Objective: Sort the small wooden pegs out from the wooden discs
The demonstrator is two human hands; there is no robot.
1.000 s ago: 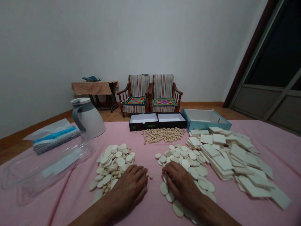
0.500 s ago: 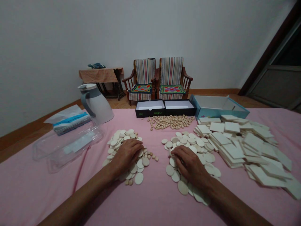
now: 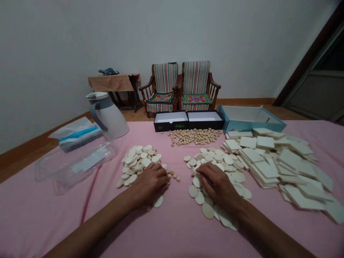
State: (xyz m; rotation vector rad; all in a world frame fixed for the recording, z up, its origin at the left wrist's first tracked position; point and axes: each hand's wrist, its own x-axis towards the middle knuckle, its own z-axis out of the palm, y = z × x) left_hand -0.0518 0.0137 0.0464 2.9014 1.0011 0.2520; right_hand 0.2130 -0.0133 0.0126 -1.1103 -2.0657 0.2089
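My left hand [image 3: 151,183] rests low on the right front part of a mixed pile of pale wooden discs [image 3: 139,157]. Its fingers are curled down and bunched, hiding whatever lies beneath them. A few small wooden beads [image 3: 174,176] lie just past its fingertips. My right hand [image 3: 218,184] lies over a second heap of round wooden discs [image 3: 208,210]. Its fingers are drawn together at the heap's left side, touching discs there; what they grip, if anything, cannot be made out.
Many small beads [image 3: 197,137] lie before two black box trays [image 3: 172,125]. A blue box [image 3: 242,125] and piled square wooden tiles [image 3: 266,165] occupy the right. On the left are a jug [image 3: 114,118], a tissue pack [image 3: 79,138] and clear plastic packaging [image 3: 88,163].
My left hand has shifted right and slightly toward me, uncovering more discs behind it and covering some in front. My right hand stays in nearly the same place. The view has tilted slightly.
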